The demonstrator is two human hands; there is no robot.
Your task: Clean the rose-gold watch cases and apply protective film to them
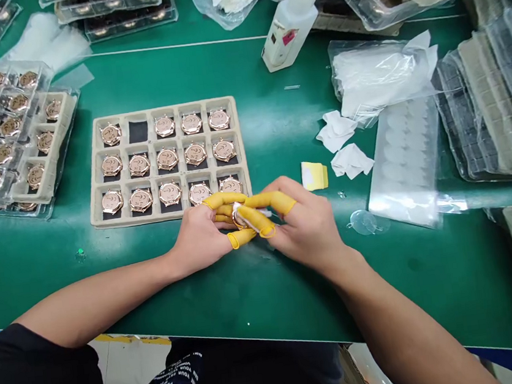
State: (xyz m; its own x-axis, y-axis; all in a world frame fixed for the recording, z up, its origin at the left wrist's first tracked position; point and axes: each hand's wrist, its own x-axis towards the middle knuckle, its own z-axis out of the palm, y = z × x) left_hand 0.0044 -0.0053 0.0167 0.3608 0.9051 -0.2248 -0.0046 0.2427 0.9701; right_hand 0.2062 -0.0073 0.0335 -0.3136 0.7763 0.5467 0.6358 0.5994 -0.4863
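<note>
My left hand (203, 235) and my right hand (304, 226) meet just in front of a beige tray (93, 173), both wearing yellow finger cots. The left fingers pinch a small rose-gold watch case (239, 220). The right fingers press a small white wipe (258, 212) against that case. The tray holds several rose-gold watch cases (167, 159) in three rows, and one cell (138, 131) in the top row shows only its black pad.
Stacked trays of more cases (0, 135) sit at the left. A white squeeze bottle (289, 22) stands at the back. Crumpled wipes (349, 160), a yellow pad (314, 176), a plastic bag (381, 73) and clear blister trays (405, 162) lie to the right; grey tray stacks (490, 103) fill the right edge.
</note>
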